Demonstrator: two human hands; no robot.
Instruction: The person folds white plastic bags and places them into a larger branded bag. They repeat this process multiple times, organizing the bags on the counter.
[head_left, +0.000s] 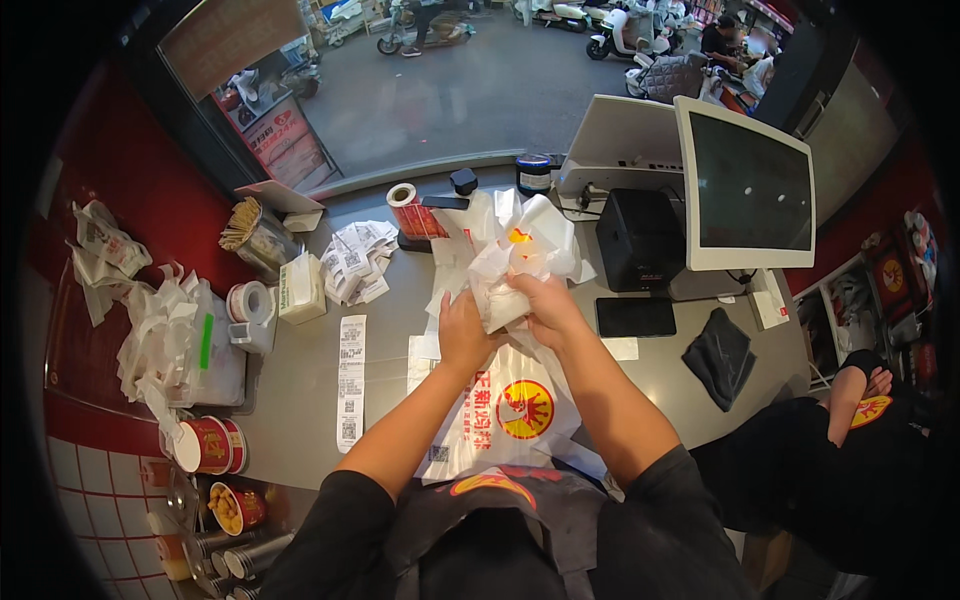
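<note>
At the middle of the counter (290, 400), both my hands are on a white paper packet (503, 305). My left hand (465, 332) has its fingers closed along the packet's left side. My right hand (548, 308) grips the packet from the right, thumb on top. Crumpled white plastic bags (548, 232) with a red and yellow print bunch up just beyond my hands. Beneath my forearms lies a flat white carrier bag (470, 415) with a round red and yellow logo. The packet's contents are hidden.
Left: a long receipt (351, 385), heaped receipts (355, 262), a tissue box (301, 288), a stick holder (262, 240), bags (165, 335) and a food bucket (237, 508). Right: a monitor (750, 185), black box (640, 240), phone (636, 317), dark cloth (720, 358) and another person's arm (850, 400).
</note>
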